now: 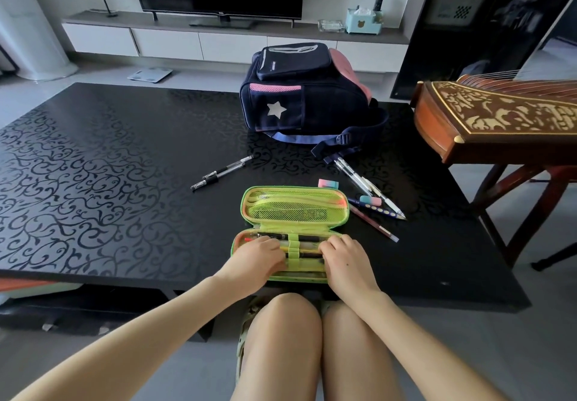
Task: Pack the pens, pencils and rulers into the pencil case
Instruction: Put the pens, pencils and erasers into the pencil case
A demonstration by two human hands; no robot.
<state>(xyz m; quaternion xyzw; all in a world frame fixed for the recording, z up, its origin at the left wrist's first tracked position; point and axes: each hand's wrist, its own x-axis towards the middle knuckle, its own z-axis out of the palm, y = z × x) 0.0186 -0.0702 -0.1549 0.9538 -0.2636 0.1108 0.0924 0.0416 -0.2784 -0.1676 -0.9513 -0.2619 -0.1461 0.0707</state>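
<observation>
A green pencil case (293,210) lies open at the near edge of the black table. Its near half holds several pens under a green elastic strap (293,249). My left hand (259,258) rests on the left end of those pens, fingers curled onto them. My right hand (346,260) presses on their right end. Two black pens (221,172) lie loose to the left behind the case. To the right lie clear and white pens (368,187), a dotted pencil (374,208) and a reddish pen (373,222).
A navy and pink backpack (303,94) stands behind the case. Two pink-and-blue erasers (328,184) (371,201) lie to the right of the case. A wooden zither (499,113) on a stand is at the right. The patterned black table (93,166) stretches left.
</observation>
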